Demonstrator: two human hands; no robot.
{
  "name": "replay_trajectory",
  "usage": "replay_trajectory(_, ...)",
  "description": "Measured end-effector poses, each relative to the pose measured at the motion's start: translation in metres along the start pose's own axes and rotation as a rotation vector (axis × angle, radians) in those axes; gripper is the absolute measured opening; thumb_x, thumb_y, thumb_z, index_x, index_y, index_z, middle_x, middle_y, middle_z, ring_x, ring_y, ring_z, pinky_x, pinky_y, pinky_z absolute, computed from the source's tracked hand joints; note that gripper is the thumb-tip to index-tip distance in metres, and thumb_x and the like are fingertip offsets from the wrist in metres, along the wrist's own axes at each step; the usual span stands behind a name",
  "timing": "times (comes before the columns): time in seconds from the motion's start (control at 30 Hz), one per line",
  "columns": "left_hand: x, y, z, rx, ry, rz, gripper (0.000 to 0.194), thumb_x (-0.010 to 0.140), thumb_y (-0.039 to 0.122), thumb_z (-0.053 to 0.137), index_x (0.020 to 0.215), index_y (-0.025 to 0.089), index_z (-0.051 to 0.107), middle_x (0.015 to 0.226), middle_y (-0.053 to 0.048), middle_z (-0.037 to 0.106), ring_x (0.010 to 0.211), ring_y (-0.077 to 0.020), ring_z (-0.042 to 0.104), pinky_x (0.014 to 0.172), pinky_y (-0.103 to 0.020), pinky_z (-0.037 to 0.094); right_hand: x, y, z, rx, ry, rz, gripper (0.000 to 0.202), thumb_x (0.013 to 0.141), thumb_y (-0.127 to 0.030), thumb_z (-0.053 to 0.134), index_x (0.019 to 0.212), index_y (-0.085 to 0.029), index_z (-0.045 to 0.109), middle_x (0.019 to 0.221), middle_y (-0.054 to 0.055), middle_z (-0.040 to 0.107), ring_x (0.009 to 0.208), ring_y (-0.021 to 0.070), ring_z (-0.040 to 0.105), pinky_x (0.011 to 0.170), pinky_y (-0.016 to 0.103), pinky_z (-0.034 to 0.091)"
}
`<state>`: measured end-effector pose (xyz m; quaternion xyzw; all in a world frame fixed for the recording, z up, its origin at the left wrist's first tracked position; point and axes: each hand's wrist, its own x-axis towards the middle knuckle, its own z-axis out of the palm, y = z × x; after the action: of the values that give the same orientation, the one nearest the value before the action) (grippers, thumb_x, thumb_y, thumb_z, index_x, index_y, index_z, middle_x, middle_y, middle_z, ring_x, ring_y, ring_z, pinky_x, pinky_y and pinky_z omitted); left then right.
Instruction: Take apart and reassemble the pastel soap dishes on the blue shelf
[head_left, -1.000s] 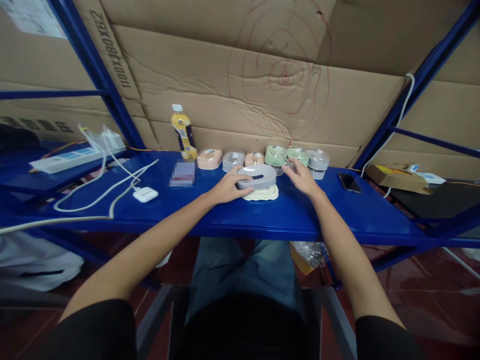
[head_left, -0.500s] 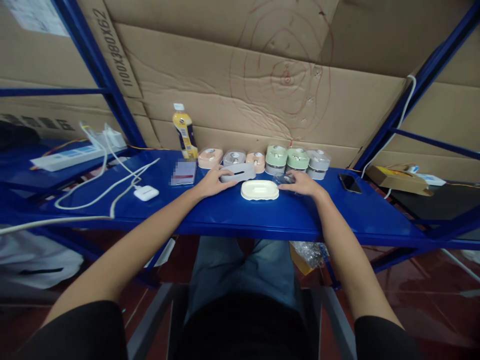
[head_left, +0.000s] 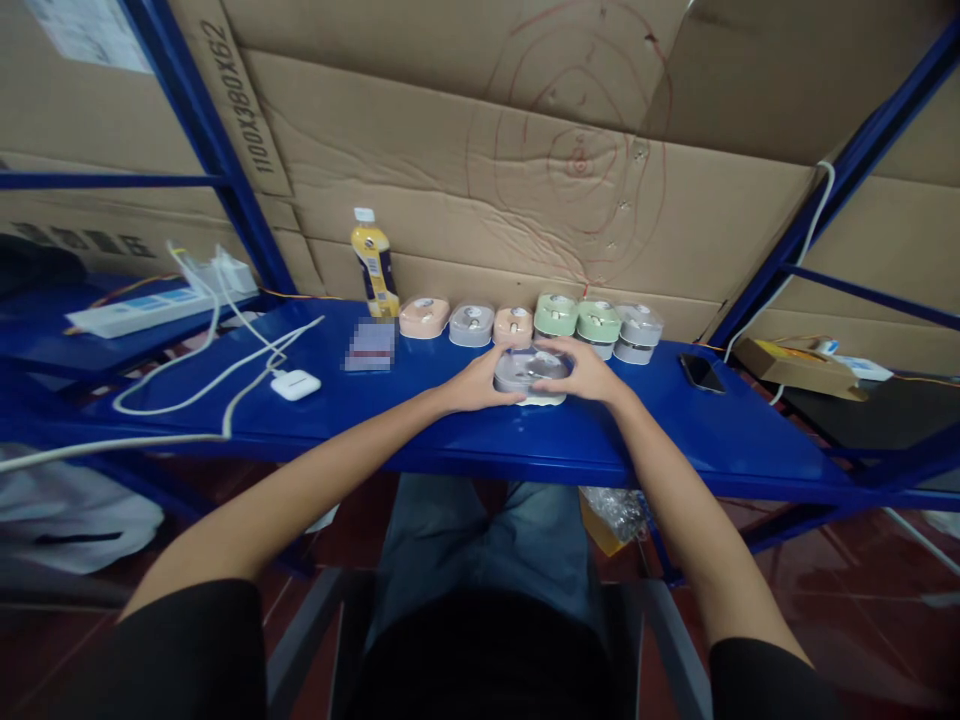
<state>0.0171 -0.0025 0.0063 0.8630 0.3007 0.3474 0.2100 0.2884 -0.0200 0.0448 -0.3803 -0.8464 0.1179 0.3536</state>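
Note:
Both hands are at the middle of the table, on either side of a small grey oval box piece with a clear lid [head_left: 532,369]. It sits over a cream oval tray [head_left: 544,401], whose front edge shows beneath. My left hand [head_left: 480,384] grips the left side of the grey piece, fingers behind it and thumb in front. My right hand [head_left: 586,371] grips its right side, with the thumb across its front. Whether the grey piece is fully seated on the cream tray, I cannot tell.
A row of pink, grey and green oval boxes [head_left: 556,314] stands behind my hands. A yellow drink bottle [head_left: 375,265], a blurred flat item [head_left: 370,345], a white earbud case [head_left: 296,385] and cables are on the left. A phone [head_left: 702,373] lies right.
My left hand has brought the grey ring-shaped piece rightward over the cream tray. My right hand has moved in with the clear lid, and both hands now clasp the pieces together.

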Motion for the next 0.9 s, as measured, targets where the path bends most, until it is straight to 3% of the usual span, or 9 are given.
replay_trajectory(0.13,0.002,-0.003,0.001,-0.027,-0.014,0.010,0.111,0.074,0.051,0.091,0.168,0.019,0.040,0.167,-0.023,0.055,0.154,-0.0459,0.056,0.126,-0.063,0.046,0.006,-0.007,0.011,-0.021,-0.063,-0.068,0.077,0.074,-0.062,0.094,0.141,-0.030,0.078,0.138,0.012,0.076,0.127,0.0363,0.073,0.115,0.057,0.055)
replay_trajectory(0.33,0.002,0.000,0.004,0.026,-0.038,-0.026,0.130,0.070,0.048,0.094,0.177,0.020,0.026,0.168,-0.026,0.053,0.154,-0.0503,0.054,0.123,-0.068,0.048,0.008,-0.009,0.006,-0.068,-0.118,-0.086,0.076,0.079,-0.065,0.091,0.145,-0.031,0.077,0.136,0.012,0.075,0.124,0.0355,0.074,0.115,0.055,0.055)
replay_trajectory(0.53,0.001,0.004,0.003,0.003,-0.060,-0.018,0.133,0.068,0.052,0.097,0.176,0.019,0.027,0.171,-0.028,0.048,0.158,-0.0521,0.048,0.126,-0.070,0.044,0.008,-0.010,0.008,-0.118,-0.150,-0.093,0.077,0.079,-0.068,0.091,0.145,-0.032,0.077,0.131,0.011,0.074,0.119,0.0365,0.074,0.110,0.055,0.056)
replay_trajectory(0.7,0.000,0.005,0.004,-0.018,-0.067,-0.001,0.129,0.067,0.054,0.098,0.173,0.019,0.033,0.168,-0.026,0.053,0.155,-0.0511,0.053,0.124,-0.068,0.047,0.006,-0.011,0.013,-0.146,-0.202,-0.078,0.076,0.079,-0.068,0.091,0.145,-0.033,0.077,0.129,0.011,0.074,0.117,0.0358,0.073,0.111,0.055,0.056)
replay_trajectory(0.8,-0.001,0.007,0.002,0.006,-0.050,-0.006,0.123,0.066,0.050,0.097,0.169,0.017,0.038,0.162,-0.025,0.060,0.148,-0.0502,0.060,0.122,-0.065,0.050,0.003,-0.009,0.015,-0.100,-0.173,-0.086,0.086,0.077,-0.074,0.090,0.150,-0.031,0.073,0.132,0.012,0.073,0.121,0.0365,0.072,0.113,0.056,0.055)
replay_trajectory(0.9,-0.002,0.006,-0.007,0.045,0.077,-0.016,0.112,0.068,0.047,0.097,0.163,0.019,0.045,0.159,-0.021,0.063,0.146,-0.0464,0.062,0.122,-0.060,0.051,0.002,-0.003,0.010,-0.020,0.047,-0.081,0.082,0.089,-0.084,0.073,0.149,-0.030,0.071,0.136,0.013,0.074,0.127,0.0364,0.070,0.115,0.059,0.054)
